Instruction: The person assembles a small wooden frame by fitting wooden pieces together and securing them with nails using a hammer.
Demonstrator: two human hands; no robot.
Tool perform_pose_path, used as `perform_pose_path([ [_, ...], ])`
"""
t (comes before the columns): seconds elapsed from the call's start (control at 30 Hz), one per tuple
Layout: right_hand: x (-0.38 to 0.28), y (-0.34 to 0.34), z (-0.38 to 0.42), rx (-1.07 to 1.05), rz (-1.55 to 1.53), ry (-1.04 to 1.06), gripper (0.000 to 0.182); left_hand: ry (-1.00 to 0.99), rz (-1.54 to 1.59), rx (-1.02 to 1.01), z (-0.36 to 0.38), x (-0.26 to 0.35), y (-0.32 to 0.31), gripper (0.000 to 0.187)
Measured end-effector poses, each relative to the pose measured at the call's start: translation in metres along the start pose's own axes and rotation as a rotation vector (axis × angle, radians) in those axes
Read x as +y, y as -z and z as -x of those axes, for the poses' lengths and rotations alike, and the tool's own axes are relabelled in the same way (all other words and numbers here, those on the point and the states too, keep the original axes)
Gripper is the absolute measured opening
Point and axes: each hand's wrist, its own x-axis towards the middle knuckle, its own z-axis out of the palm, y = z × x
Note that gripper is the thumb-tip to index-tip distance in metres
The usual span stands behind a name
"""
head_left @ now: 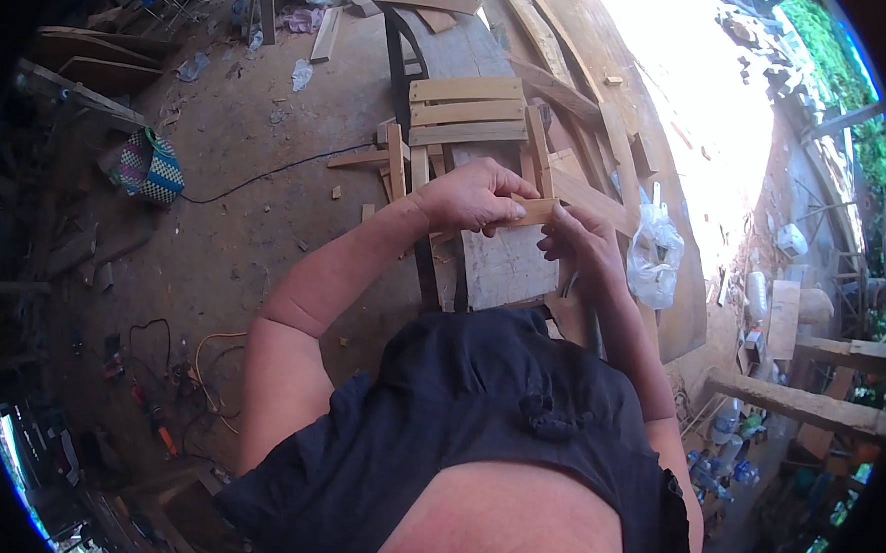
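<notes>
A short, pale wooden slat point(537, 212) is held level in front of my chest, over a long work board point(507, 263). My left hand point(471, 197) pinches its left end between thumb and fingers. At the slat's right end, the fingers of my right hand point(579, 237) are closed on it. Just beyond my hands stands a small wooden frame with several slats point(466, 110) across its top, like a little chair. Its upright post point(540, 151) rises close behind the held slat. My hands hide part of the frame's lower side.
Long planks point(551, 41) lie beyond the frame to the right. A clear plastic bag point(654, 255) sits right of my right hand. A dark cable point(277, 168) crosses the floor on the left, near a woven basket point(147, 167). Wood scraps and tools lie about.
</notes>
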Motion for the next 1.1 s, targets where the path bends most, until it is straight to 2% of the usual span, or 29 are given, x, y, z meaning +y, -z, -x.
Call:
perform_pose_path([
  [0.17,-0.003,0.000,-0.005,-0.028,-0.021,-0.093,0.031,-0.014,0.035,0.000,0.001,-0.006,0.001,0.032],
  [0.27,-0.001,-0.003,-0.005,-0.018,-0.045,-0.063,0.029,-0.017,-0.026,0.025,0.002,-0.005,-0.002,0.034],
  [0.33,0.002,-0.004,-0.006,-0.013,-0.053,-0.056,0.028,-0.288,-0.625,0.348,0.008,-0.004,-0.010,0.035],
  [0.37,0.003,-0.004,-0.007,0.005,-0.064,-0.047,0.026,-0.364,-0.696,0.545,0.015,-0.001,-0.022,0.029],
  [0.4,0.004,-0.002,-0.008,-0.008,-0.062,-0.050,0.026,-0.357,-0.697,0.558,0.024,0.002,-0.035,0.029],
  [0.47,0.008,-0.001,-0.009,-0.020,-0.071,0.005,0.026,-0.624,-0.411,0.500,0.041,0.001,-0.060,0.026],
  [0.53,-0.001,-0.007,-0.004,-0.009,-0.034,-0.027,0.026,-0.358,-0.305,0.129,0.038,-0.021,-0.072,0.029],
  [0.57,-0.001,-0.007,-0.004,0.003,-0.048,-0.027,0.027,-0.357,-0.301,0.133,0.030,-0.036,-0.075,0.029],
  [0.63,-0.003,-0.008,-0.004,0.016,-0.061,-0.024,0.027,-0.031,0.008,0.069,0.012,-0.066,-0.079,0.039],
  [0.67,-0.006,-0.008,-0.003,0.026,-0.031,-0.034,0.027,-0.031,0.010,0.069,0.007,-0.077,-0.081,0.039],
  [0.73,-0.008,-0.008,-0.002,0.039,0.001,-0.042,0.027,-0.144,0.353,0.359,-0.002,-0.094,-0.083,0.053],
  [0.77,-0.007,-0.009,-0.002,0.039,-0.011,-0.041,0.028,-0.167,0.355,0.185,-0.016,-0.120,-0.071,0.066],
  [0.8,-0.006,-0.009,-0.002,0.037,-0.023,-0.040,0.028,-0.166,0.357,0.184,-0.014,-0.112,-0.069,0.066],
  [0.87,-0.002,-0.010,-0.001,0.036,-0.013,-0.028,0.028,-0.360,0.692,0.333,-0.003,-0.083,-0.066,0.072],
  [0.93,-0.001,-0.011,-0.001,0.038,-0.002,-0.012,0.028,-0.342,0.783,0.351,-0.006,-0.079,-0.059,0.066],
  [1.0,0.000,-0.012,0.000,0.054,-0.020,-0.012,0.029,-0.306,0.900,0.242,-0.008,-0.083,-0.049,0.060],
  [1.1,-0.002,-0.012,0.001,0.047,-0.030,-0.008,0.028,-0.337,0.889,0.199,-0.007,-0.081,-0.048,0.053],
])
